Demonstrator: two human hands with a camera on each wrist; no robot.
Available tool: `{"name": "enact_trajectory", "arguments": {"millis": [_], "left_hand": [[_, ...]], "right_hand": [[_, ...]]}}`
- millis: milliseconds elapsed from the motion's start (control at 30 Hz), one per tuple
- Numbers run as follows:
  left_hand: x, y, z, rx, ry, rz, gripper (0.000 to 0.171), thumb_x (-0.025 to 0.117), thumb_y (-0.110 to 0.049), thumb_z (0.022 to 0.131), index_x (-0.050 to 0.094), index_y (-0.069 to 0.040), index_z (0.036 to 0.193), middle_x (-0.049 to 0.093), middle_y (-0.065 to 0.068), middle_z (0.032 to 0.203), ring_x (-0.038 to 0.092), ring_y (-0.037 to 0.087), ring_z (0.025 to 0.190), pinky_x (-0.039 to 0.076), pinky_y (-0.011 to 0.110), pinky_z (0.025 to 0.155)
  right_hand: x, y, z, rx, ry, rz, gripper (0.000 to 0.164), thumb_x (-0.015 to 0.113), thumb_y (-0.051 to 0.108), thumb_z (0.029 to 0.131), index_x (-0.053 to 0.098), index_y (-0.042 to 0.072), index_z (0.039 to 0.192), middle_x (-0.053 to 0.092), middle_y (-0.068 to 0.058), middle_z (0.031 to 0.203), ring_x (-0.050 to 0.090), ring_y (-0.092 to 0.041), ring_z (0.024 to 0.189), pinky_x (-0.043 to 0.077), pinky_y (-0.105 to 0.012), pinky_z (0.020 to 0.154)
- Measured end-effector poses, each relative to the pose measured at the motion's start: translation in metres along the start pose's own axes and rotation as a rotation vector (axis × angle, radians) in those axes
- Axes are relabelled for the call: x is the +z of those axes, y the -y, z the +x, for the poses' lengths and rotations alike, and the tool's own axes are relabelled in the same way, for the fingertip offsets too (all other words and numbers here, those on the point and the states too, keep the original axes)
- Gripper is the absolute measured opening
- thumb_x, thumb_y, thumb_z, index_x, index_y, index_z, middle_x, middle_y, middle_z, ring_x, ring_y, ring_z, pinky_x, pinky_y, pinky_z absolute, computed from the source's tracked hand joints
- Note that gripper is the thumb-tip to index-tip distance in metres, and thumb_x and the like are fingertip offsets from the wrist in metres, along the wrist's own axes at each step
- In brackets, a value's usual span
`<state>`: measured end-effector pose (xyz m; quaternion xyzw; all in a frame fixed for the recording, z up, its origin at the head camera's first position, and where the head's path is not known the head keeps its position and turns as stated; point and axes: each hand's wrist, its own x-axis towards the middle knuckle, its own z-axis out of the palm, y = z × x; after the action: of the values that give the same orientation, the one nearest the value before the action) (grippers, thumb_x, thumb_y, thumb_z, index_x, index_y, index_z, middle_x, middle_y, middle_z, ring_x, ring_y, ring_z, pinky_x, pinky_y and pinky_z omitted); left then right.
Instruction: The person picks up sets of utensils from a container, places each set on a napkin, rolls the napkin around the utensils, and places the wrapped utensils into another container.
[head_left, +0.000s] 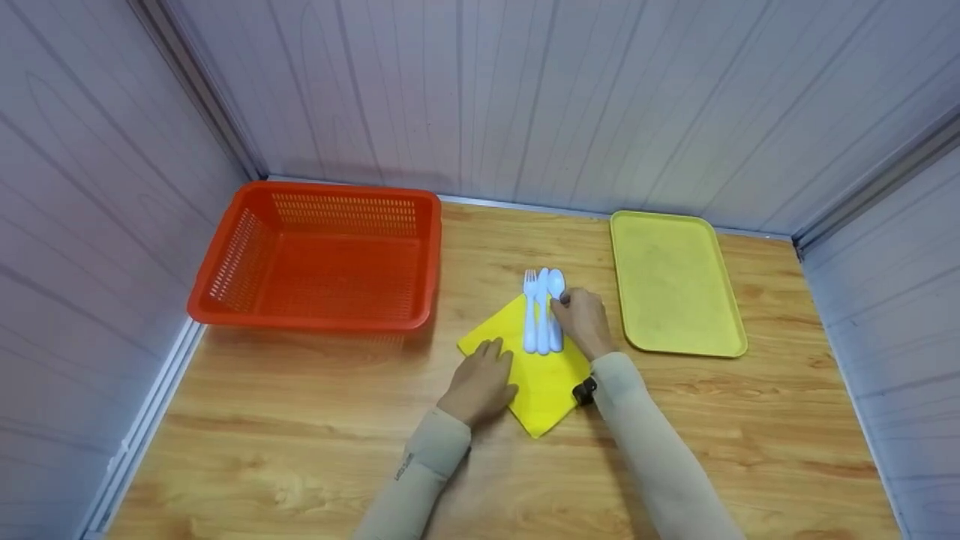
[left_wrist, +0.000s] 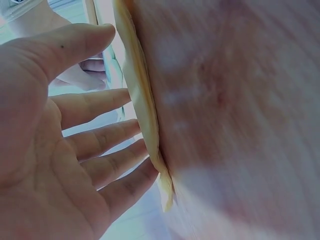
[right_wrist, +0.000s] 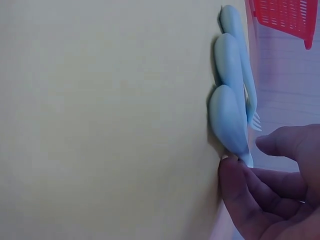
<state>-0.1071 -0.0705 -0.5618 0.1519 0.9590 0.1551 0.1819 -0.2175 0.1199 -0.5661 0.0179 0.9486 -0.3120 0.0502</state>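
A yellow folded napkin [head_left: 541, 394] lies on the table with a white plastic fork [head_left: 530, 315], knife [head_left: 542, 315] and spoon [head_left: 556, 281] side by side across its upper part. My right hand [head_left: 586, 321] holds the spoon near its neck with bent fingers; in the right wrist view the fingertips [right_wrist: 231, 167] are against the spoon's side and hide its bowl. My left hand [head_left: 480, 381] rests at the napkin's left edge. The left wrist view shows its fingers [left_wrist: 97, 107] nearly straight, their tips touching the napkin's edge [left_wrist: 142, 95].
A red-orange plastic basket [head_left: 319, 328] stands at the back left. At the right, beyond my right hand, a yellow rectangular tray [head_left: 679, 285] lies flat. Panelled walls [head_left: 495, 97] enclose the wooden table [head_left: 300, 420] at the back and both sides.
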Motion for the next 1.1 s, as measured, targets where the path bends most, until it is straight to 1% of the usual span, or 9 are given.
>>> {"name": "enact_trajectory", "arguments": {"millis": [100,233,300,400,533,733,833,933,1100], "left_hand": [[0.001,-0.001,-0.002,0.007,-0.005,0.004,0.058,0.061,-0.033,0.099,0.048,-0.002,0.146,0.032,0.021,0.158,0.028,0.037,0.145,0.025,0.047,0.117],[0.001,-0.006,-0.009,0.077,-0.056,0.072,0.058,0.063,-0.032,0.098,0.050,0.000,0.144,0.037,0.023,0.154,0.032,0.038,0.143,0.027,0.046,0.116],[0.000,-0.008,-0.014,0.114,-0.085,0.101,0.056,0.064,-0.031,0.098,0.051,0.001,0.142,0.041,0.024,0.151,0.036,0.039,0.141,0.029,0.046,0.115],[-0.001,-0.012,-0.024,0.154,-0.113,0.127,0.056,0.064,-0.031,0.098,0.052,0.001,0.142,0.043,0.023,0.150,0.039,0.038,0.139,0.032,0.046,0.114],[0.001,-0.015,-0.035,0.188,-0.145,0.156,0.055,0.065,-0.031,0.097,0.054,0.001,0.140,0.046,0.022,0.148,0.042,0.036,0.137,0.034,0.045,0.112],[0.009,-0.020,-0.053,0.243,-0.189,0.178,0.053,0.067,-0.031,0.095,0.057,0.001,0.136,0.050,0.022,0.144,0.047,0.035,0.134,0.037,0.045,0.110],[0.011,-0.020,-0.063,0.264,-0.229,0.157,0.049,0.066,-0.028,0.095,0.059,0.001,0.133,0.051,0.023,0.142,0.048,0.036,0.132,0.038,0.045,0.109],[0.012,-0.018,-0.069,0.280,-0.262,0.138,0.045,0.064,-0.025,0.095,0.060,0.002,0.132,0.052,0.024,0.141,0.049,0.036,0.131,0.038,0.045,0.109],[0.012,-0.018,-0.070,0.283,-0.276,0.122,0.044,0.061,-0.023,0.097,0.060,0.002,0.132,0.052,0.024,0.141,0.049,0.036,0.131,0.039,0.044,0.109]], "right_hand": [[-0.004,-0.001,-0.005,-0.017,-0.007,-0.003,0.024,0.062,0.021,0.097,0.073,0.000,0.094,0.070,-0.011,0.088,0.063,-0.021,0.074,0.053,-0.034,0.065],[-0.016,-0.004,-0.021,-0.052,-0.004,-0.019,0.028,0.062,0.023,0.098,0.072,-0.002,0.104,0.070,-0.016,0.097,0.066,-0.026,0.082,0.055,-0.040,0.072],[-0.023,-0.004,-0.032,-0.083,-0.003,-0.050,0.029,0.063,0.023,0.098,0.071,-0.003,0.107,0.070,-0.017,0.098,0.066,-0.027,0.084,0.055,-0.041,0.073],[-0.032,-0.005,-0.053,-0.136,-0.004,-0.092,0.027,0.065,0.021,0.097,0.071,-0.003,0.107,0.070,-0.016,0.095,0.066,-0.027,0.082,0.056,-0.040,0.070],[-0.038,-0.008,-0.082,-0.215,-0.039,-0.112,0.022,0.068,0.017,0.095,0.071,-0.003,0.103,0.070,-0.013,0.089,0.065,-0.025,0.076,0.056,-0.039,0.066],[-0.038,-0.017,-0.128,-0.270,-0.084,-0.117,0.019,0.073,0.017,0.091,0.072,0.000,0.101,0.067,-0.005,0.083,0.062,-0.019,0.071,0.054,-0.037,0.064],[-0.037,-0.022,-0.146,-0.299,-0.099,-0.113,0.017,0.075,0.016,0.090,0.072,0.002,0.099,0.066,-0.002,0.081,0.061,-0.016,0.070,0.053,-0.035,0.063],[-0.035,-0.026,-0.158,-0.348,-0.138,-0.112,0.016,0.077,0.014,0.088,0.071,0.003,0.097,0.066,-0.002,0.080,0.062,-0.015,0.068,0.054,-0.034,0.062],[-0.033,-0.030,-0.161,-0.394,-0.186,-0.116,0.016,0.079,0.012,0.086,0.071,0.004,0.096,0.067,-0.002,0.081,0.063,-0.015,0.069,0.055,-0.033,0.062]]}}
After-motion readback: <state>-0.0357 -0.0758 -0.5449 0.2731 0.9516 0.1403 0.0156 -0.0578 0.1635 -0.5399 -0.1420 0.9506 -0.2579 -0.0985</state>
